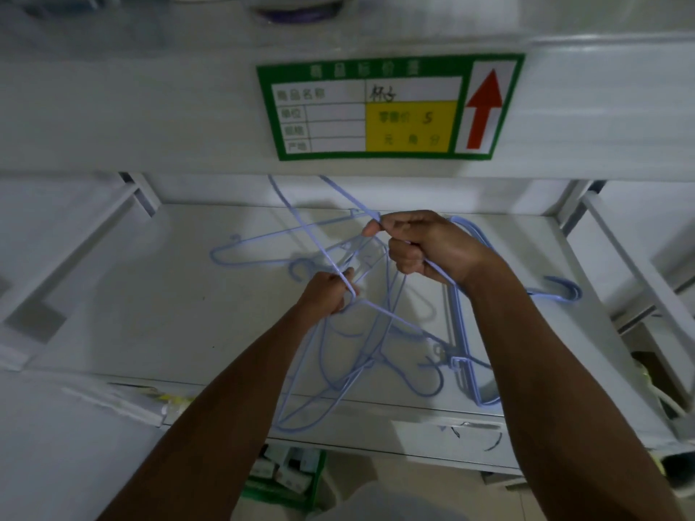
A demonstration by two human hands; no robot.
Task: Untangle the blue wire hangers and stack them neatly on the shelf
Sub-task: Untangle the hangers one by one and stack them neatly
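Head view: a white metal shelf [180,332] fills the frame, its surface pale and scuffed, with slanted white uprights at 9 and 3 o'clock. The tangle of blue wire hangers [391,318] sits at the centre, partly lifted off the shelf. The left hand [329,295], at the centre, curls round a bend of wire. The right hand [425,246], just toward 3 o'clock, grips several wires. A single hanger [240,262] lies flat at 10 o'clock. At 12 o'clock a green-bordered price label [387,107] with a red arrow sits on the upper shelf's edge. A green box [286,483] shows below at 6 o'clock.
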